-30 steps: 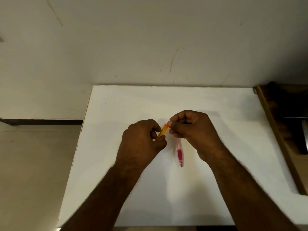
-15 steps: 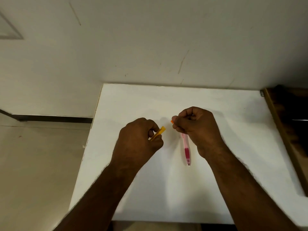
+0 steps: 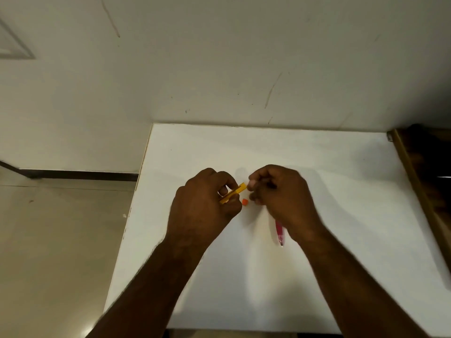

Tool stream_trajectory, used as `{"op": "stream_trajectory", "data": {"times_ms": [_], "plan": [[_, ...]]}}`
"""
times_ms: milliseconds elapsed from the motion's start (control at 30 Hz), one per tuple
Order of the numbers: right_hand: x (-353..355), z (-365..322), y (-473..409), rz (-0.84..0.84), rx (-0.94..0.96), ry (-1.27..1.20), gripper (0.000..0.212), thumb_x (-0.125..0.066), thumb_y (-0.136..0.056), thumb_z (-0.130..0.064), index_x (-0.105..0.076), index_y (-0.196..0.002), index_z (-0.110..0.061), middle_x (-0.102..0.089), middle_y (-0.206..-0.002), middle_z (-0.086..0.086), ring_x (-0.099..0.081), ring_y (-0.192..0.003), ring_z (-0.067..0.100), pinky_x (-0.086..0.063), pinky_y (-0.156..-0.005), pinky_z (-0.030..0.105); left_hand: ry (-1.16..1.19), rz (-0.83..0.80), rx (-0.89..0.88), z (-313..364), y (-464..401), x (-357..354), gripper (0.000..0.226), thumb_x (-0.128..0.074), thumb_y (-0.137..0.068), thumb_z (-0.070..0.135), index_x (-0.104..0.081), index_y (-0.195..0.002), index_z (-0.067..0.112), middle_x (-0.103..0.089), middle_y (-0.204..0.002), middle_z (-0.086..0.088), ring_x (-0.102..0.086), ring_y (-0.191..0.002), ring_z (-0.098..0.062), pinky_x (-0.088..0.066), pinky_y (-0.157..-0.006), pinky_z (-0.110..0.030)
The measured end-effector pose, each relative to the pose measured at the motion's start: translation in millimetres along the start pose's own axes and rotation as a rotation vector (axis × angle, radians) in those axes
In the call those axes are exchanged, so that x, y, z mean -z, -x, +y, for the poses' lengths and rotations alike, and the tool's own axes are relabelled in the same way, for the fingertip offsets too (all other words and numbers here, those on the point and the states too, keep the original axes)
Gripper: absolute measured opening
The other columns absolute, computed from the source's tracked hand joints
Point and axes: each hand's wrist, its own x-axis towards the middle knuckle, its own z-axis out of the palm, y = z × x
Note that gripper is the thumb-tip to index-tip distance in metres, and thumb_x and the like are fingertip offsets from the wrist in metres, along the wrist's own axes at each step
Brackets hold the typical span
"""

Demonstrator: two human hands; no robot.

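While your left hand (image 3: 202, 206) pinches the yellow pen (image 3: 234, 192), its tip points at your curled right hand (image 3: 280, 198), whose hold you cannot tell; the orange cap (image 3: 245, 202) lies between them.

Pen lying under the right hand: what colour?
The pen is pink, clearest in the head view.

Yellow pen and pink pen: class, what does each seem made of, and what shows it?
Yellow pen: likely plastic, smooth, with even, opaque colour. Pink pen: probably plastic too, glossy; its casing looks partly see-through over a darker pink core. Blur leaves both uncertain.
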Motion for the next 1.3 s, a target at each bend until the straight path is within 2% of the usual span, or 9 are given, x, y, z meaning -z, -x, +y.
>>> {"op": "stream_trajectory", "data": {"times_ms": [67, 100, 167, 400, 500, 633, 833, 967, 1300], "plan": [[11.8, -1.7, -1.5, -0.097, -0.140, -0.374, 0.012, -0.067, -0.096, -0.005, -0.076, -0.093, -0.011, -0.080, -0.083, 0.009, -0.079, -0.077, 0.024, -0.061, -0.069, 0.027, -0.017, -0.006, -0.014, 1.5, -2.0, -1.5, 0.014, -0.072, -0.074, 0.030, -0.072, -0.088, 0.033, -0.063, -0.082, 0.009, -0.063, -0.070, -0.010, -0.054, -0.066, -0.035], [15.3, -2.0, -0.8, -0.151, -0.181, -0.458, 0.010, -0.067, -0.096, -0.007, -0.077, -0.095, -0.009, -0.081, -0.085, 0.011, -0.079, -0.079, 0.026, -0.061, -0.068, 0.026, -0.024, -0.009, -0.027, 1.7, -3.1, -2.6, 0.015, -0.073, -0.076, 0.028, -0.073, -0.090, 0.032, -0.062, -0.084, 0.009, -0.062, -0.071, -0.010, -0.054, -0.067, -0.034], [16.9, 0.9, 2.3, -0.224, -0.214, -0.505, 0.010, -0.068, -0.095, -0.007, -0.078, -0.095, -0.008, -0.080, -0.087, 0.014, -0.079, -0.084, 0.029, -0.062, -0.071, 0.026, -0.010, -0.018, -0.057, 1.3, -6.1, -5.5, 0.016, -0.074, -0.077, 0.025, -0.075, -0.092, 0.030, -0.061, -0.087, 0.010, -0.061, -0.071, -0.008, -0.054, -0.067, -0.033], [17.8, 12.8, 3.2, -0.216, -0.324, -0.656, 0.013, -0.067, -0.093, 0.002, -0.078, -0.095, -0.004, -0.080, -0.093, 0.019, -0.079, -0.090, 0.032, -0.063, -0.075, 0.027, 0.059, -0.060, -0.205, 2.4, -15.1, -12.0, 0.024, -0.073, -0.080, 0.016, -0.078, -0.103, 0.022, -0.065, -0.091, 0.004, -0.063, -0.073, -0.015, -0.056, -0.070, -0.039], [18.5, 13.0, 4.2, -0.220, -0.334, -0.689, 0.014, -0.066, -0.093, 0.004, -0.078, -0.094, -0.004, -0.080, -0.092, 0.019, -0.079, -0.089, 0.031, -0.062, -0.075, 0.026, 0.077, -0.041, -0.257, 4.2, -16.2, -13.0, 0.029, -0.076, -0.081, 0.008, -0.078, -0.107, 0.019, -0.068, -0.095, 0.006, -0.064, -0.074, -0.013, -0.057, -0.072, -0.037], [17.6, 12.9, 5.7, -0.233, -0.327, -0.712, 0.016, -0.065, -0.093, 0.006, -0.077, -0.093, -0.004, -0.079, -0.086, 0.016, -0.079, -0.083, 0.027, -0.061, -0.071, 0.024, 0.097, -0.026, -0.287, 6.1, -15.1, -10.2, 0.035, -0.077, -0.081, 0.005, -0.075, -0.113, 0.018, -0.070, -0.098, 0.008, -0.065, -0.077, -0.009, -0.053, -0.075, -0.021], [22.6, 6.0, 2.4, -0.182, -0.215, -0.607, 0.016, -0.067, -0.092, 0.004, -0.078, -0.094, -0.007, -0.080, -0.084, 0.011, -0.079, -0.080, 0.024, -0.062, -0.071, 0.024, 0.083, -0.024, -0.232, 4.3, -15.6, -5.5, 0.033, -0.080, -0.081, 0.008, -0.076, -0.113, 0.017, -0.074, -0.100, 0.007, -0.066, -0.084, -0.007, -0.052, -0.082, -0.023], [24.6, 1.2, 0.2, -0.142, -0.125, -0.501, 0.013, -0.070, -0.091, 0.002, -0.077, -0.098, -0.007, -0.080, -0.085, 0.014, -0.079, -0.078, 0.023, -0.061, -0.070, 0.025, 0.091, -0.013, -0.201, 3.2, -17.7, -3.3, 0.031, -0.080, -0.082, 0.012, -0.076, -0.112, 0.019, -0.075, -0.099, 0.010, -0.066, -0.086, -0.008, -0.051, -0.080, -0.024], [23.8, -1.0, -0.4, -0.140, -0.169, -0.518, 0.010, -0.070, -0.093, -0.002, -0.076, -0.099, -0.007, -0.080, -0.084, 0.012, -0.079, -0.077, 0.024, -0.061, -0.069, 0.025, 0.058, -0.019, -0.222, 2.2, -16.4, -2.1, 0.030, -0.079, -0.083, 0.013, -0.076, -0.112, 0.019, -0.075, -0.100, 0.007, -0.067, -0.090, -0.014, -0.047, -0.076, -0.021]]}}
